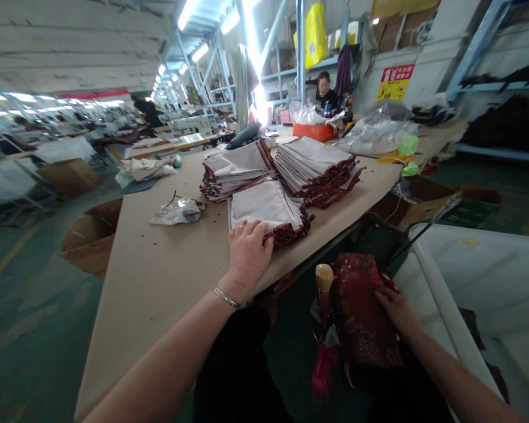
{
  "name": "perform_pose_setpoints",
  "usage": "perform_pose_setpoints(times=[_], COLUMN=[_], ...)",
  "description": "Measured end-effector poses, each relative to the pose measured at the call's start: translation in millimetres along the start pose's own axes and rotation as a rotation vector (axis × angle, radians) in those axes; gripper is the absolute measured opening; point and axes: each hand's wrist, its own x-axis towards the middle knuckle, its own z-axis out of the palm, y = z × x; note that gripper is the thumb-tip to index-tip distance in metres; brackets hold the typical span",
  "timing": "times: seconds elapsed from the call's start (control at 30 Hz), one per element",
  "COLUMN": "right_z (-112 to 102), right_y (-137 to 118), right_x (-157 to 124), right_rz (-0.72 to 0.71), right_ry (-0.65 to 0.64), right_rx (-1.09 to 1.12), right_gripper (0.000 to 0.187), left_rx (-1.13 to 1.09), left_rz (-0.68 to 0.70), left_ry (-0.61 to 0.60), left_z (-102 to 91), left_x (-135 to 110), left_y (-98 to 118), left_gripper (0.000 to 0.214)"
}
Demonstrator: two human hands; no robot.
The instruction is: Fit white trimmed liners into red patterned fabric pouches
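Note:
My left hand [249, 249] lies on the near corner of a stack of pale grey fabric pieces [268, 205] with dark red edges. Its fingers are stretched over the top piece and the thumb is apart. Behind it are two more such stacks, one at the left [238, 164] and one at the right [311, 158]. Below the table edge, my right hand [394, 308] grips the right side of a dark red patterned fabric piece [364, 311], some fingers hidden. Beside this piece hangs a wooden-handled brush-like tool [324, 279], partly blurred, with pink-red strands under it.
A brown-topped table [158, 288] carries a crumpled plastic scrap with a tape roll [180, 210]. A white bin [427, 264] stands at the right, cardboard boxes [92, 232] at the left. Across the table sits a person [328, 94] behind an orange tray [315, 131].

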Motion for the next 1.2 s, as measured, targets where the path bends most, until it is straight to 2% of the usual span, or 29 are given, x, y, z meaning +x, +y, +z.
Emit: perform_pose_setpoints(times=[0.07,0.13,0.17,0.23,0.3,0.37,0.4,0.47,0.53,0.6,0.67,0.73,0.8,0.9,0.93,1.0,1.07,1.1,1.2], right_z=[8,12,15,21,31,47,57,76,92,98,95,84,73,64,63,64,65,65,63], right_y=[24,10,-12,-75,-152,-223,-251,-291,-309,-312,-308,-302,-294,-276,-267,-249,-229,-220,-194], right_x=[3,7,8,4,-8,-24,-33,-45,-48,-45,-39,-37,-43,-66,-77,-98,-117,-124,-134], right_rz=[0.064,0.06,0.017,-0.161,-0.484,-0.857,-1.008,-1.16,-1.173,-1.107,-0.998,-0.906,-0.893,-0.974,-0.993,-0.99,-0.928,-0.881,-0.639], right_ry=[0.003,0.013,0.018,0.009,-0.072,-0.191,-0.204,-0.212,-0.238,-0.258,-0.214,-0.153,-0.13,-0.174,-0.209,-0.312,-0.448,-0.513,-0.659], right_rx=[-0.046,-0.032,-0.006,0.058,0.065,-0.077,-0.164,-0.39,-0.619,-0.778,-0.863,-0.899,-0.89,-0.818,-0.806,-0.785,-0.686,-0.588,-0.108], right_gripper=[0.029,0.04,0.044,0.049,0.042,0.037,0.042,0.049,0.04,0.026,0.027,0.028,0.029,0.041,0.042,0.037,0.03,0.029,0.022], left_rx=[0.042,0.034,0.014,-0.036,-0.078,-0.095,-0.095,-0.091,-0.082,-0.072,-0.073,-0.143,-0.375,-1.02,-1.234,-1.547,-1.698,-1.734,-1.698], left_rz=[0.02,0.035,0.038,0.036,0.046,0.071,0.089,0.123,0.149,0.164,0.151,0.051,-0.18,-0.691,-0.837,-1.019,-1.085,-1.1,-1.075], left_ry=[-0.053,-0.08,-0.072,-0.017,0.039,0.075,0.084,0.087,0.075,0.061,0.054,0.038,-0.024,-0.119,-0.084,0.086,0.227,0.239,0.141], left_z=[-0.9,-4.5,-7.3,-14.9,-24.3,-34.8,-40.3,-51.3,-61.4,-68.2,-68.2,-60.5,-48.4,-39.0,-41.3,-52.9,-66.8,-71.4,-68.9], left_x=[7,13,16,19,21,23,24,25,24,19,6,-13,-34,-57,-60,-61,-60,-61,-79], left_y=[-1,-4,-6,-7,-5,0,4,11,16,16,13,10,10,20,24,33,41,44,52], left_gripper=[0.021,0.023,0.024,0.026,0.025,0.024,0.024,0.023,0.022,0.022,0.023,0.022,0.013,0.009,0.012,0.015,0.016,0.015,0.017])
